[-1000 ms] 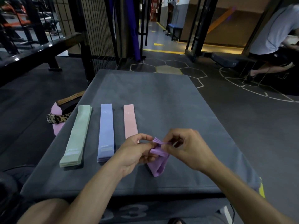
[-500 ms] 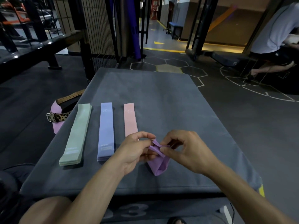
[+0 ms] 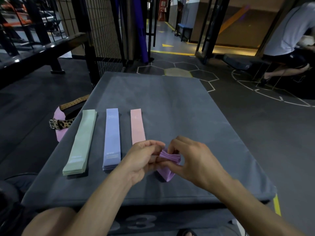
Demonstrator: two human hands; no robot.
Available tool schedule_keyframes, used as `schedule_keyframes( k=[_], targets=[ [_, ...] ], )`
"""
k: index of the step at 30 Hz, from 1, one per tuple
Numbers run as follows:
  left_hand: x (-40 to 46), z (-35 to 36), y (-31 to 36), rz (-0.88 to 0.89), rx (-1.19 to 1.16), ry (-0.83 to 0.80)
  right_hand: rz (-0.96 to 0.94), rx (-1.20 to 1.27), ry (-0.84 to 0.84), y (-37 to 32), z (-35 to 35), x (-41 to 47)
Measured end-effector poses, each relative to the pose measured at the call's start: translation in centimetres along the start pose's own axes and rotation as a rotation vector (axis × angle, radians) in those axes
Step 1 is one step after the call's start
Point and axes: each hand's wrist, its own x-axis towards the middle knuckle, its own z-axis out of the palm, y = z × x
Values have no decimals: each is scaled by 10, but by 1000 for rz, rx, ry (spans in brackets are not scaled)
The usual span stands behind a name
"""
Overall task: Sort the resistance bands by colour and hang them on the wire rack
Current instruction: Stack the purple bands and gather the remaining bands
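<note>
Green stack (image 3: 78,142), blue stack (image 3: 112,140), pink band (image 3: 137,127), purple band (image 3: 167,166)

We see both hands meeting over a grey padded box (image 3: 170,103): the left hand (image 3: 141,160) and right hand (image 3: 192,160) pinch a bunched purple resistance band (image 3: 167,167) between them, its lower loop touching the box top. Farther back lie three flat piles side by side: green bands (image 3: 80,142), blue bands (image 3: 111,138) and a pink band (image 3: 137,126). A leopard-print belt (image 3: 63,124) sits beside the box's left edge.
</note>
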Motion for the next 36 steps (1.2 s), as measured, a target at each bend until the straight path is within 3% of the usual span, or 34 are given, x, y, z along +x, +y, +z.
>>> schedule_keyframes(
  k=[8,15,18,21,25,28,36],
  targets=[
    [-12,-6,12,12,-115,-63,-79,-74,-13,3,-10,7],
    [-18,-8,14,101,-113,-153,31,174,85,12,-22,20],
    [-18,-11,14,224,67,-99,141,301,37,22,-32,28],
    [-13,-20,15,448,305,-1,270,631,-108,28,-45,33],
    [-8,-18,9,488,473,-221,278,805,-173,27,-53,38],
    [-3,-9,3,440,525,-311,252,808,-196,27,-58,43],
    [7,-1,-7,417,629,-178,250,537,9,39,-43,56]
  ],
)
